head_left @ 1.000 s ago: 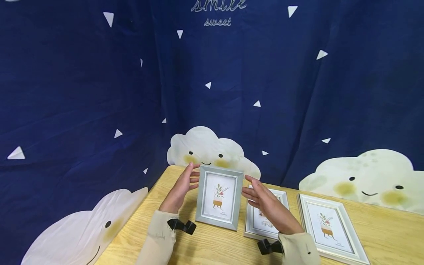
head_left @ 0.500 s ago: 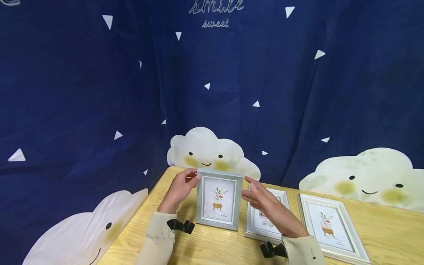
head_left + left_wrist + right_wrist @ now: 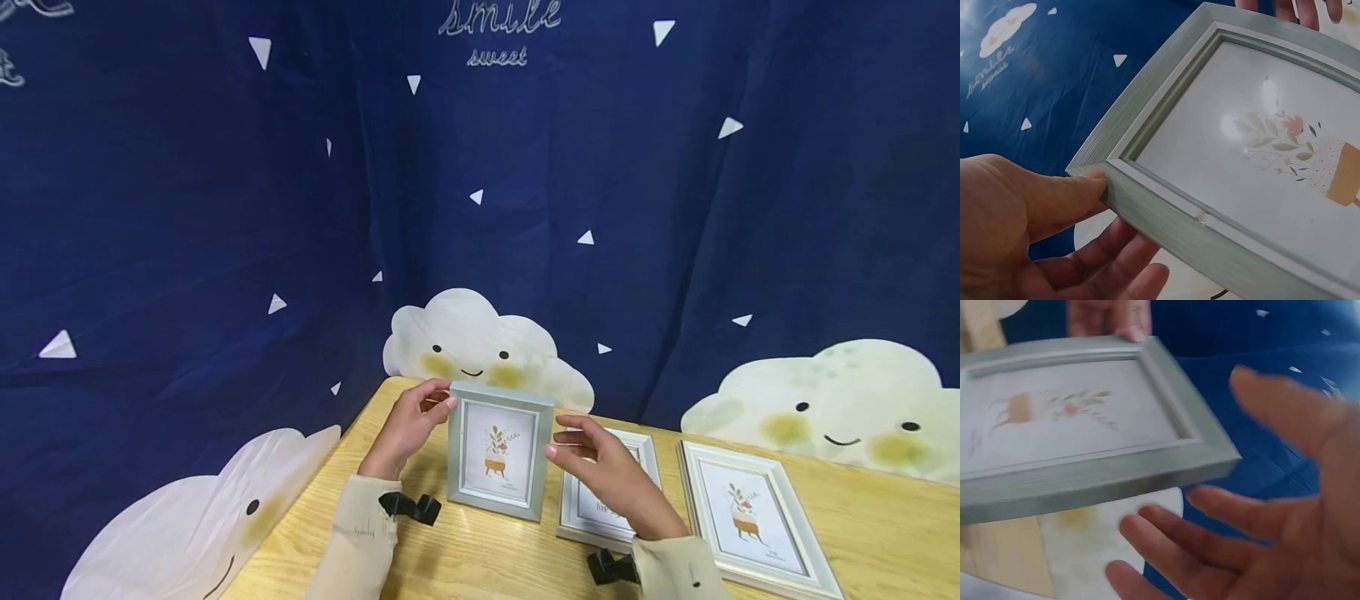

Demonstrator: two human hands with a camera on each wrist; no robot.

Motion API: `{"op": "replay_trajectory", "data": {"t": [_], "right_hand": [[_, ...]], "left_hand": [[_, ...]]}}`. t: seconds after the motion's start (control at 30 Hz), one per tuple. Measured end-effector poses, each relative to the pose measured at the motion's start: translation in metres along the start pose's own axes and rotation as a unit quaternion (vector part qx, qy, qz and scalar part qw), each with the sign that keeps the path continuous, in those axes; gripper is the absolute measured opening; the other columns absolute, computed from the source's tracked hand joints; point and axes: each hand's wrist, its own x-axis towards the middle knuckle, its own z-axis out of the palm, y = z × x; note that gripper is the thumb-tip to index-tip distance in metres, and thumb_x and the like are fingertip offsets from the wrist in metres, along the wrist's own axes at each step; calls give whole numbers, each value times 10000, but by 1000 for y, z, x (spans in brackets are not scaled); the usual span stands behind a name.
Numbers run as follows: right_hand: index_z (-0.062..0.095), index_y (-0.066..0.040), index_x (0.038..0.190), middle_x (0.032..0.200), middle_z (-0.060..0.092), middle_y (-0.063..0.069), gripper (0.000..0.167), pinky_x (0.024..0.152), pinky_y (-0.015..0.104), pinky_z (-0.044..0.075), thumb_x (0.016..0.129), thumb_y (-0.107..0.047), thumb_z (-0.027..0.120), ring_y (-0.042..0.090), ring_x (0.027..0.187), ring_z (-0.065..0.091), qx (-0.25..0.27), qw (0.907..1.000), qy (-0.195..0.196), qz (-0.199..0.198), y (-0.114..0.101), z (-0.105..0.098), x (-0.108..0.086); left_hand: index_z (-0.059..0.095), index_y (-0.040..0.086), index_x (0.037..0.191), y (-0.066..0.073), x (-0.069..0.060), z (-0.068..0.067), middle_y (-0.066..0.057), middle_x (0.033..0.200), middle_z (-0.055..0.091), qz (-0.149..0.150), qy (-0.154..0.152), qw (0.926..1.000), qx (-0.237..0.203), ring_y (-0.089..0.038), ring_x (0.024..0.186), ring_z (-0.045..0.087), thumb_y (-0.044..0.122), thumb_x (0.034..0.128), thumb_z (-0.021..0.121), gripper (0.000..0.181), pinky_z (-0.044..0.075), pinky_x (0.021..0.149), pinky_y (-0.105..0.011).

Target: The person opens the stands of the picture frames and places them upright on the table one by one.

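A grey-green picture frame [image 3: 459,450] with a potted-plant print stands upright on the table in the head view. My left hand [image 3: 405,429] pinches its upper left corner. In the left wrist view the thumb [image 3: 1088,187] presses the front of that frame's border, and the fingers [image 3: 1116,256] curl behind it. My right hand [image 3: 611,471] is at the frame's right side. In the right wrist view its thumb [image 3: 1285,406] and fingers [image 3: 1210,544] are spread around the corner, apart from the frame as far as I can see.
Two more frames lie flat on the wooden table [image 3: 862,517]: a silver-white frame [image 3: 592,540], partly hidden under my right hand, and a white frame [image 3: 810,542] further right. A navy cloth [image 3: 600,150] with cloud prints hangs behind and at the left.
My left hand has gone from straight fingers beside the frame to pinching its corner. My right hand's thumb has swung out toward the frame's right edge. The frame's top has tilted slightly.
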Motion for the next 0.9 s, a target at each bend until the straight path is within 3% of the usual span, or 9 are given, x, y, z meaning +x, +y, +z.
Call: {"op": "replay_trajectory", "data": {"t": [0.13,0.3,0.5,0.67,0.9], "right_hand": [[471,-120,1389,1268,585,133,642,908,457,485,844,-325,743,303,1140,572,-759,9961,406,183,7,15,7],[442,-95,1400,1246,588,159,652,884,485,489,851,-287,738,337,1121,577,-1313,9898,440,325,19,30,15],[483,-97,1337,1158,632,140,576,803,450,521,859,-300,730,321,1034,619,-1319,9903,250,356,31,39,18],[532,-87,1236,1075,661,129,445,752,431,535,878,-284,708,296,949,655,-1461,9889,249,126,39,43,18],[582,-97,1168,1023,691,112,340,769,422,538,875,-216,709,270,910,674,-1581,9866,366,-157,43,45,20]], "left_hand": [[619,43,1234,-2,0,0,-97,1042,637,20,-30,10000,1,-214,929,599,103,934,625,306,516,866,-429],[619,63,1242,-1,-1,0,-91,1044,636,34,-45,10000,21,-216,933,595,119,935,627,312,508,881,-452],[618,66,1248,-1,-1,-1,-89,1047,641,37,-54,10000,41,-215,941,598,121,935,627,317,515,870,-412],[610,51,1256,-2,0,-1,-105,1053,640,43,-111,9999,40,-214,939,605,120,934,630,331,522,859,-393],[646,99,1203,-8,1,-9,-68,1018,657,119,-478,9964,685,-221,920,611,177,917,660,297,501,795,-359]]}}
